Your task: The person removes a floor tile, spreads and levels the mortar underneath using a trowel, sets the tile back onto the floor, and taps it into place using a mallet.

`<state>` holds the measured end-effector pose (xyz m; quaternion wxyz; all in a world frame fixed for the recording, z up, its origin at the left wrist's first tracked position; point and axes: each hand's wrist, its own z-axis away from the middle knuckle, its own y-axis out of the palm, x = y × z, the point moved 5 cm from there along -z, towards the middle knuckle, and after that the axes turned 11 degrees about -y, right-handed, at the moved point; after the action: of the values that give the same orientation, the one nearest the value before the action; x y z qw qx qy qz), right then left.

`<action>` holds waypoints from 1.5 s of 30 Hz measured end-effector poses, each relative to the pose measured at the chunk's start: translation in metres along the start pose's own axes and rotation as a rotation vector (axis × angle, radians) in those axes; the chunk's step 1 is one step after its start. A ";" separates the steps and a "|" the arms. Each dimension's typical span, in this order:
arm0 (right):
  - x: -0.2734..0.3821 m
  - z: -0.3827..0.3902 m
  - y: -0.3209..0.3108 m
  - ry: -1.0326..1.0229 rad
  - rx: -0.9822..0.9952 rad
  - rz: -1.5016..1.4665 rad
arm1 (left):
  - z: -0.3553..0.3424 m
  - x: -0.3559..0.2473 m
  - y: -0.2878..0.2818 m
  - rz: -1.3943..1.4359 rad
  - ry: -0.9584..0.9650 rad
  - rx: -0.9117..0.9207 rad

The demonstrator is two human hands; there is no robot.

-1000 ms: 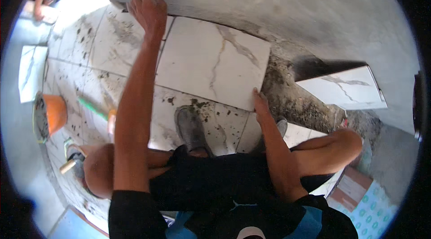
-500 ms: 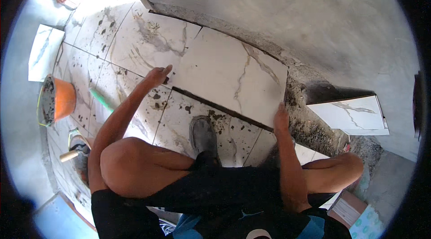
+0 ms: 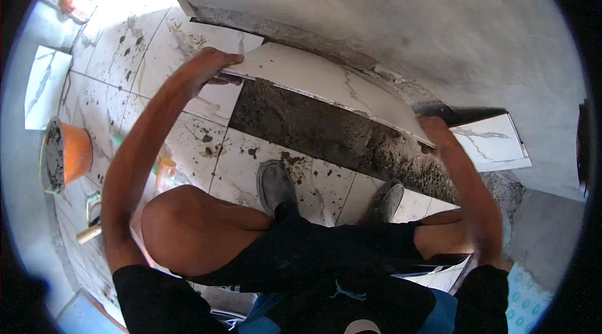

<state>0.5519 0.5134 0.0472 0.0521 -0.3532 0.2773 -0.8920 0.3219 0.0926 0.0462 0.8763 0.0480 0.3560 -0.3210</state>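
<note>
The left hand point(image 3: 213, 69) and right hand point(image 3: 439, 134) have their fingers grasping opposite ends of a white, grey-veined rectangular ceramic tile point(image 3: 332, 83), tilted near-edge-up over a dark, gritty bed point(image 3: 295, 117) beside the grey plastered wall point(image 3: 376, 8), apparently to share its weight.

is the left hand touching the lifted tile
Touching: the head view shows the left hand gripping the lifted tile at its left end, thumb on top, fingers below.
</note>
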 end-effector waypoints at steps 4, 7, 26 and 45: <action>-0.004 0.047 -0.044 0.223 -0.043 0.051 | 0.056 -0.035 0.023 -0.192 0.003 0.052; -0.020 0.093 -0.102 0.319 -0.037 0.181 | 0.085 -0.053 0.070 -0.224 -0.024 0.128; -0.305 0.148 -0.339 -0.184 0.008 0.537 | 0.099 -0.058 0.432 -0.350 -0.259 0.637; -0.356 0.027 -0.377 0.522 0.293 0.143 | 0.010 -0.090 0.520 -0.095 -0.360 0.472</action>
<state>0.8737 0.9211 0.0493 0.0921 -0.0802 0.1737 -0.9772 0.5897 0.5476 0.0371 0.8739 0.1761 0.1121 -0.4390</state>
